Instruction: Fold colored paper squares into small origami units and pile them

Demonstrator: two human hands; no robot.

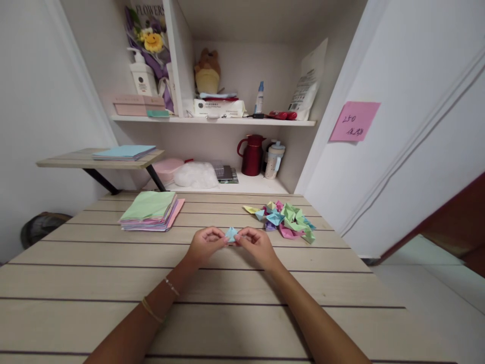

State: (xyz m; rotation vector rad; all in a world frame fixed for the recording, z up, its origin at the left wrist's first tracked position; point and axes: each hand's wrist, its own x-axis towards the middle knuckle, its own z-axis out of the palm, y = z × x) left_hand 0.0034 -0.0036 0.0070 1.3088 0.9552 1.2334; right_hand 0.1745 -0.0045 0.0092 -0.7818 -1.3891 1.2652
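A small piece of folded light-blue paper [231, 233] is held just above the table, its top coming to a point. My left hand [205, 244] pinches its left corner between thumb and fingers. On the other side, my right hand [258, 246] grips the right corner in the same way. The fingertips cover both lower corners, so the paper's full shape is partly hidden. To the right of my right hand lies a loose pile of folded paper boats [291, 221] in green, blue, pink, yellow and purple.
A stack of coloured paper squares [148, 207] sits at the left of the slatted table [227, 313]. Blue sheets [124, 151] lie on a small raised shelf [68, 158]. Behind stand a dark red jug [253, 155] and a tumbler [274, 161]. A pink note [355, 121] sticks to the right wall.
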